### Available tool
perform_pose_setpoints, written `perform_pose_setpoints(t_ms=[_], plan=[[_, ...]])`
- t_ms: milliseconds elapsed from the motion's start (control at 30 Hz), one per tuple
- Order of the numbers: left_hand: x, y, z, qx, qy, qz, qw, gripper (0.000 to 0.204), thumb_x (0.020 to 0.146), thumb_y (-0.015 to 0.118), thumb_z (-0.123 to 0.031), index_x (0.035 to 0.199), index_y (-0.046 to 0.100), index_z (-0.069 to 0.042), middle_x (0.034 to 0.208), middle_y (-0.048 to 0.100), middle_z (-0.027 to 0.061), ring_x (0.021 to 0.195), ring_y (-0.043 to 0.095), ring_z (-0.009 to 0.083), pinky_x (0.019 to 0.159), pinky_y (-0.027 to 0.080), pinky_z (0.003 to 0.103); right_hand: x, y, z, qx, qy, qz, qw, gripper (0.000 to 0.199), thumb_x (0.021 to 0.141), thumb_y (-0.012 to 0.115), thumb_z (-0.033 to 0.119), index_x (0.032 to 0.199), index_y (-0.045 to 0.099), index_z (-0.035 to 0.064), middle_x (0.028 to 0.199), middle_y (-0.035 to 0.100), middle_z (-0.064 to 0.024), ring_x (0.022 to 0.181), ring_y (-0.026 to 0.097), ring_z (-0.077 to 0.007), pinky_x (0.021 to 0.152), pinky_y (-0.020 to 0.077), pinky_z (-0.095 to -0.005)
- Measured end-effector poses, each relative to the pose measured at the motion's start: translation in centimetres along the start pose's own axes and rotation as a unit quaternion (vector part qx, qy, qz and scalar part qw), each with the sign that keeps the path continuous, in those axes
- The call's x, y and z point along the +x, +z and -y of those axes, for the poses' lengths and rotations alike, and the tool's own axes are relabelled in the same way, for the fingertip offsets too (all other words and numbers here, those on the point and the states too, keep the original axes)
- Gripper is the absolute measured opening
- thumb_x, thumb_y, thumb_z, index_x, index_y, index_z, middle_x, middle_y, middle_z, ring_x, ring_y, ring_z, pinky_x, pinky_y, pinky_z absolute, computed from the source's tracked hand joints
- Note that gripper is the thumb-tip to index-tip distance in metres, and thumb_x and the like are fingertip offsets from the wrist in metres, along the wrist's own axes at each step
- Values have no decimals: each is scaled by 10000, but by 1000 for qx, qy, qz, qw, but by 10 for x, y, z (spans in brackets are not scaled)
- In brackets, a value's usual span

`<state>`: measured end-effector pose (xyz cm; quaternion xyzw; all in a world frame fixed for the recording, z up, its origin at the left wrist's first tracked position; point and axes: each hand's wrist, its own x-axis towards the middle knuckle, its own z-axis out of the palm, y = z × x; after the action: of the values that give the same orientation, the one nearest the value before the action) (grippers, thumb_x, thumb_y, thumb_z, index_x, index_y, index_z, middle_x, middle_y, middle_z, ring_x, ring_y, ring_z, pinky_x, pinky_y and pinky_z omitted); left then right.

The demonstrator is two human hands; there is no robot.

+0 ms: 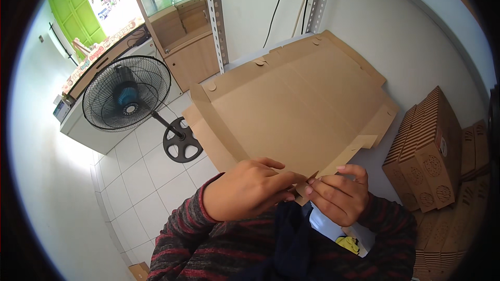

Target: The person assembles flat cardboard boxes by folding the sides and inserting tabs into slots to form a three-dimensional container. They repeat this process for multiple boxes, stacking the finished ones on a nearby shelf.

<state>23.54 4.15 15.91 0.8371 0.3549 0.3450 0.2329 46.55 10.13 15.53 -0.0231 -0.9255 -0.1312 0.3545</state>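
The person stood in a dark top with reddish stripes (187, 234), a navy cloth (291, 234) hanging down the front, and both hands met just before the chest. The left hand (247, 190) came in from its side with thumb and index finger nearly closed, pinching a small folded flap (302, 191) of brown card. The right hand (341, 195) had its fingers bent close together on the other side of that flap, thumb and fingertips gripping it, with hardly any gap between them. The flap belonged to the near edge of a big cardboard box blank (286, 99), which lay spread out, its left and far sides folded partly up, round tabs along the far edge. It rested on a pale table (379, 158). To the right stood a stack of brown cardboard boxes (427, 151) with round printed designs. Off to the left, a black pedestal fan (130, 108) with a blue hub stood on white floor tiles (140, 187). Beyond it I saw a wooden cabinet (195, 67) with glass above, a perforated metal post (216, 21) beside it, and farthest off a bright green door (78, 13).
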Motion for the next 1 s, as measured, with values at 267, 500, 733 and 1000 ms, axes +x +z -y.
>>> perform_pose_setpoints(t_ms=[267,500,733,1000], plan=[[0,5,-2,13,-15,8,1000,384,804,721,-206,1117,615,-9,773,672,96,749,667,278,919,480,430,3,8,0,32,48,9,998,24,772,677,103,792,674,90,804,654,-2,710,601,-113,881,434,-380],[-6,8,2,44,-14,-24,999,317,765,741,-147,1045,644,-36,761,682,50,718,671,212,934,467,452,13,6,-10,209,192,46,958,281,669,774,139,931,689,82,930,632,-39,803,587,-209,805,425,-372],[-9,12,2,35,-9,-42,998,239,763,731,-115,985,660,-64,734,679,23,693,663,185,952,449,451,7,11,-20,333,212,90,914,271,654,798,134,903,698,95,874,634,-27,793,567,-217,782,396,-357],[-7,21,0,75,-10,-55,996,108,763,719,-107,853,668,-76,693,649,32,656,640,198,915,471,446,6,15,-15,342,223,89,909,184,691,789,112,833,675,93,783,648,-20,762,586,-202,792,403,-357]])
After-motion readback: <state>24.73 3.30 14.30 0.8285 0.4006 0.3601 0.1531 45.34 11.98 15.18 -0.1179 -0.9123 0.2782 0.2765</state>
